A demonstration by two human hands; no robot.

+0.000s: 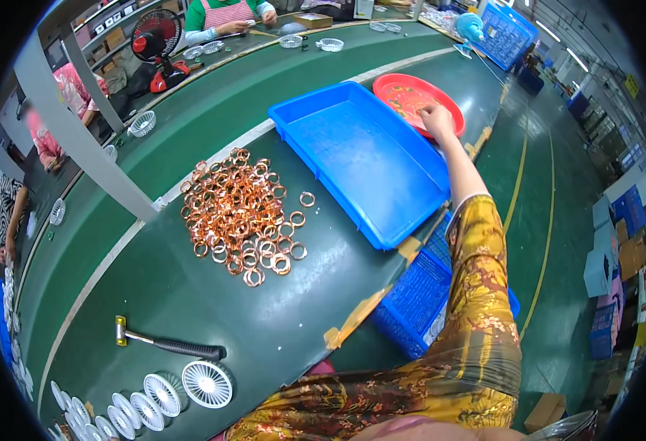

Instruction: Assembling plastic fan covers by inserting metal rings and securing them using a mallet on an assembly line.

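Note:
My right hand reaches out over the near edge of a round red tray. Its fingers are bent together in a pinch, and whatever they hold is too small to make out. Small greenish-yellow bits lie scattered in that tray. Beside it, an open blue plastic bin stands on the green table with nothing in it. Left of the bin is a large heap of copper-coloured rings, with a few loose ones at its edge. My left hand is out of view.
A mallet lies near white slotted discs. Blue crates sit below the table edge. A metal post rises behind the rings. Across a green conveyor are co-workers and a red fan.

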